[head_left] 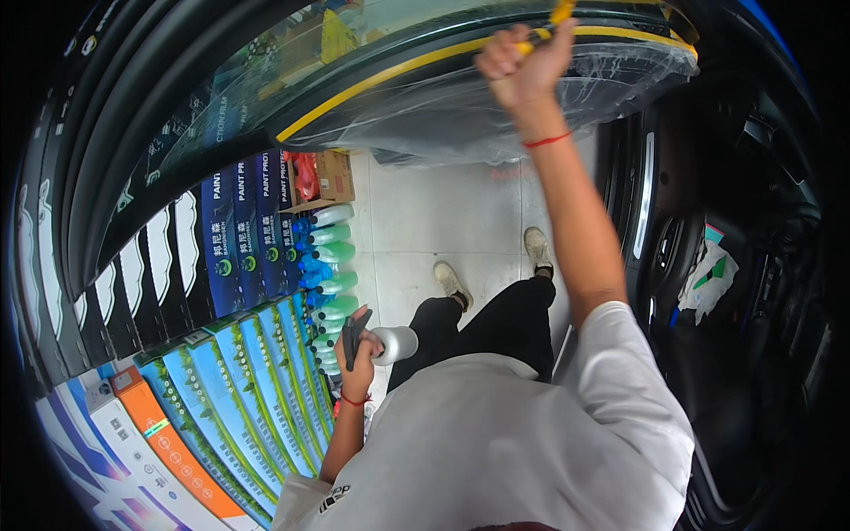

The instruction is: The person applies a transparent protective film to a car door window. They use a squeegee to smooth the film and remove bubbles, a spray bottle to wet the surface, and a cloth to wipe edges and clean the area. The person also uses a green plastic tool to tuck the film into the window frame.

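The white shirt (487, 434) of the person is nearest the camera. The yellow tool (538, 40) is at the top of the view, over the edge of the window glass (416, 40). The right hand (527, 69) is extended, its fingers curled firmly around this tool. A yellow strip (381, 78) follows the glass edge; clear plastic sheeting (416, 115) covers the panel beside it. The left hand (359, 376) grips a white spray bottle (397, 345), tilted, at its dark trigger head (354, 336); trigger depression cannot be determined. Green bottles (336, 254) stand in a row near the left hand, alongside boxes (266, 372) with landscape prints. Pale floor tiles (407, 212) lie beneath.
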The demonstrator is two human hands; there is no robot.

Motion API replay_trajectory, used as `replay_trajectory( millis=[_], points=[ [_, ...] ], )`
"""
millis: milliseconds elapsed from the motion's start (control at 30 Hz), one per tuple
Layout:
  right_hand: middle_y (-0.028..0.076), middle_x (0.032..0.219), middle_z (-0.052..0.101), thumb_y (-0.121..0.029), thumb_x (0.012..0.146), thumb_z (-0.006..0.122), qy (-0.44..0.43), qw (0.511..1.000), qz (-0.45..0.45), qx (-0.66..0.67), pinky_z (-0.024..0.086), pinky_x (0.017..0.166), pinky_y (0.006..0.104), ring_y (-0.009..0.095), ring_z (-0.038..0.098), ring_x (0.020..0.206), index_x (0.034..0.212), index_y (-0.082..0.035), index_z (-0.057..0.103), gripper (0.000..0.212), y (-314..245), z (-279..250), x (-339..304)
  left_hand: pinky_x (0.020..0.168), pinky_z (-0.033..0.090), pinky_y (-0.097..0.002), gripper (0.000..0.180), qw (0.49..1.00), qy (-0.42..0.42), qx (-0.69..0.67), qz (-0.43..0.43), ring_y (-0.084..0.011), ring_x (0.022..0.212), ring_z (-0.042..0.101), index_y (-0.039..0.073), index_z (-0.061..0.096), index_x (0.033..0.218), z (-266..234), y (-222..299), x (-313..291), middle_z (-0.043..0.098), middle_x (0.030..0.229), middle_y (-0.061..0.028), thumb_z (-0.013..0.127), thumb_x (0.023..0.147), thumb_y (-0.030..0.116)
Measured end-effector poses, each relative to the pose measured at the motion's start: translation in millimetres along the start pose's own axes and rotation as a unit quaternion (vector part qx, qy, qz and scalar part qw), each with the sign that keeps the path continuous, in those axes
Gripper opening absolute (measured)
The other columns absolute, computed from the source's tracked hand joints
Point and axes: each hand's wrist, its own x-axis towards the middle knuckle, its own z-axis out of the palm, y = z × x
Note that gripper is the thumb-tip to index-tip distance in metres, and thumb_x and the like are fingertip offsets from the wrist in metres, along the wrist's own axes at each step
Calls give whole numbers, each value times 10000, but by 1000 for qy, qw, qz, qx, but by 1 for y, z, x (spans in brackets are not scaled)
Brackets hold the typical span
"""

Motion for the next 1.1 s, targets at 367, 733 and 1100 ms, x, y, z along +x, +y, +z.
replay_trajectory(
  millis=[367,733,1100],
  points=[
    [-17,487,315,-933,773,358,-35,981,132,142,250,348,262,110,338,361,662,-178,347,763,289,256,-103,575,422,-237,506,990,136,-20,28,-89,583,497,-68,532,1338,-120,-24,-31,473,699,-4,446,839,-54],
    [-50,580,433,-671,956,480,22,971,172,-166,282,368,209,47,383,425,793,-165,478,532,301,180,-162,552,408,-229,503,992,118,-50,8,-73,569,470,-57,533,1349,-164,-57,-45,476,655,6,497,849,-19],
    [17,666,577,-318,1015,560,-131,885,-201,-400,418,513,282,66,526,592,1007,-9,580,310,282,229,-155,540,381,-231,466,997,67,-19,26,-57,571,447,-30,562,1337,-155,-69,-35,470,670,14,486,878,-17]
  ],
)
